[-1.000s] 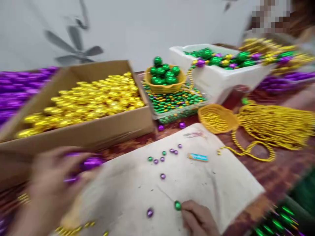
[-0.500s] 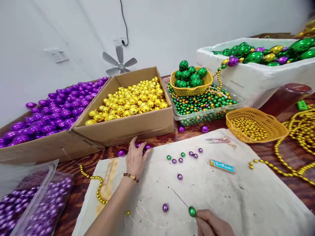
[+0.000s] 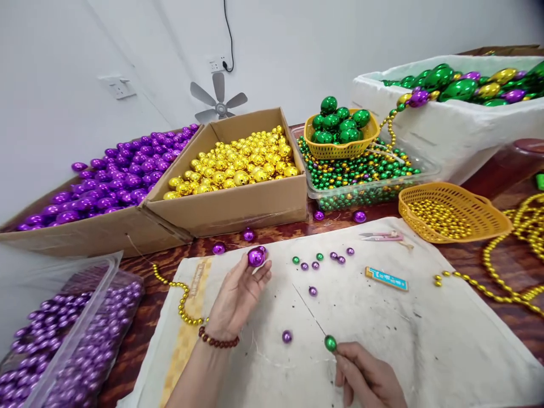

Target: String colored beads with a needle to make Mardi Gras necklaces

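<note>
My left hand (image 3: 240, 294), palm turned up and a beaded bracelet at its wrist, holds a large shiny purple bead (image 3: 256, 256) at its fingertips. My right hand (image 3: 368, 371) pinches a long thin needle (image 3: 309, 309) at its lower end. A green bead (image 3: 330, 343) is threaded on that needle, right against the fingertips. The needle's free tip points up and left over the white cloth (image 3: 446, 334). Small purple beads, such as one (image 3: 287, 336) between the hands, and two small green beads (image 3: 296, 260) lie on the cloth.
Behind are cardboard boxes of purple beads (image 3: 123, 175) and gold beads (image 3: 242, 164), and a clear tray (image 3: 374, 190) under a yellow basket (image 3: 342, 148). Another basket (image 3: 459, 212), snips (image 3: 380, 236), a blue packet (image 3: 386, 279) and gold bead strands (image 3: 501, 294) are at right.
My left hand has drawn back from the purple beads by the box and turned palm up, bringing one large purple bead along. My right hand keeps its pinch, with the green bead still on the needle.
</note>
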### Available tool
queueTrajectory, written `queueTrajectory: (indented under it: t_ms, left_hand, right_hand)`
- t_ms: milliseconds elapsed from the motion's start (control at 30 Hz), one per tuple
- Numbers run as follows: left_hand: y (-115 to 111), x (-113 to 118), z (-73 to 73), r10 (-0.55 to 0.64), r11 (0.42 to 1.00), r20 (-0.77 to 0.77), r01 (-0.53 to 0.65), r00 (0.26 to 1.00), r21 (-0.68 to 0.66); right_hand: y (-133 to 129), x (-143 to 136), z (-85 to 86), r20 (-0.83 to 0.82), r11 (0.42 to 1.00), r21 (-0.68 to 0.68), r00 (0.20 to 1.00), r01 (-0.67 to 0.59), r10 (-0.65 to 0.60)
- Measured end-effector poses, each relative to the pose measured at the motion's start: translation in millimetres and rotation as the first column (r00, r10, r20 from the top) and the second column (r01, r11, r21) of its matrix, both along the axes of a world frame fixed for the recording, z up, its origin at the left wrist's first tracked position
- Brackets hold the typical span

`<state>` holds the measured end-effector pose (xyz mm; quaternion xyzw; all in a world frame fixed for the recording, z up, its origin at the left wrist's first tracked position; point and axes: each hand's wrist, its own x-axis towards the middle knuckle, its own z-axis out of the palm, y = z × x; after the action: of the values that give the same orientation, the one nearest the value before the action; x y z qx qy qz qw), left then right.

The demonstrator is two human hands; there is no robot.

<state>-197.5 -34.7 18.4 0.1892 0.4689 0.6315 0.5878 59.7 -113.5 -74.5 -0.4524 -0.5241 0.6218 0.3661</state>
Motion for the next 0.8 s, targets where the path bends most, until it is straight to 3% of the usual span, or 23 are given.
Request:
queueTrajectory:
  t_ms: [67,167,500,800]
  left_hand:
    - [-13,13,-1.8,-0.025,0.999,0.207,0.032,0.978,-0.033]
    - [-26,29,-8.1,-0.02,0.998,0.288,0.034,0.958,-0.043]
    - [-33,44,-14.6,0.046,0.999,0.024,-0.047,0.999,0.023]
    - [-30,47,-17.8,0.063,0.998,0.097,-0.065,0.993,0.012]
  right_hand:
    - [2,1,1.9,-0.039,1.0,-0.009,0.999,-0.006,0.006]
    - [4,3,5.3,-0.081,0.999,-0.042,0.997,-0.009,0.006]
    - [4,9,12.1,-0.042,0.999,-0.047,0.999,-0.013,0.011]
    - [-1,8,16.7,0.012,1.0,-0.025,1.0,-0.018,0.019]
